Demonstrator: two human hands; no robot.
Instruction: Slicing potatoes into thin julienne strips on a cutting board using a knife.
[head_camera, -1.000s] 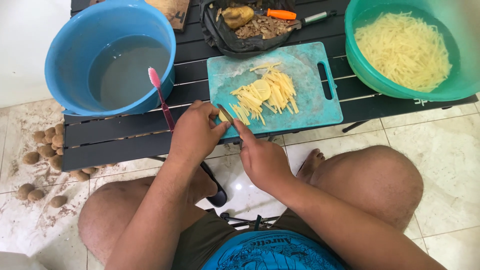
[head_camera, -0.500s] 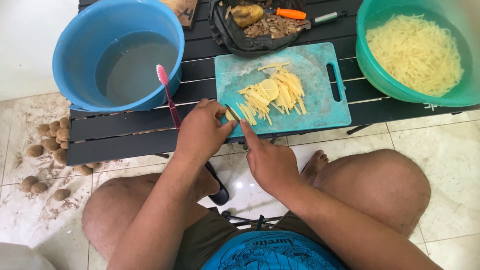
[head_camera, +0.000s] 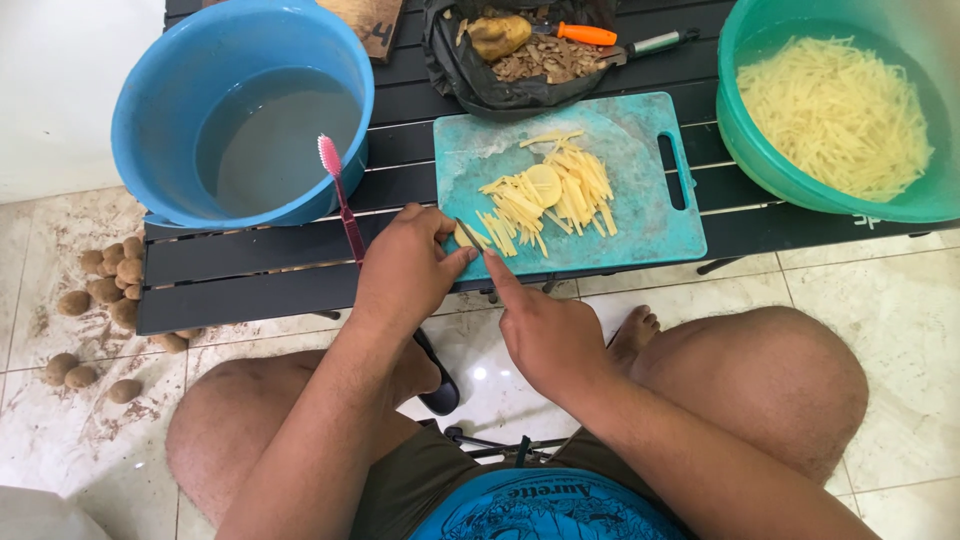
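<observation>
A teal cutting board (head_camera: 640, 235) lies on the black slatted table (head_camera: 250, 270) and carries a heap of cut potato sticks (head_camera: 545, 195) with a round slice on top. At the board's near left corner my left hand (head_camera: 405, 265) pinches a small potato piece (head_camera: 462, 236). My right hand (head_camera: 545, 335) comes in from below with its index finger stretched along a thin knife blade (head_camera: 474, 238), which rests against that piece. The knife's handle is hidden inside the hand.
A blue basin of water (head_camera: 245, 110) stands at the left with a pink toothbrush (head_camera: 338, 195) leaning on it. A green basin of potato strips (head_camera: 840, 110) is at the right. A black bag of peels (head_camera: 520, 55) lies behind the board. Unpeeled potatoes (head_camera: 105, 285) litter the floor.
Both hands stay at the board's near left corner on the small potato piece. The camera view has shifted a little; nothing else on the table has moved.
</observation>
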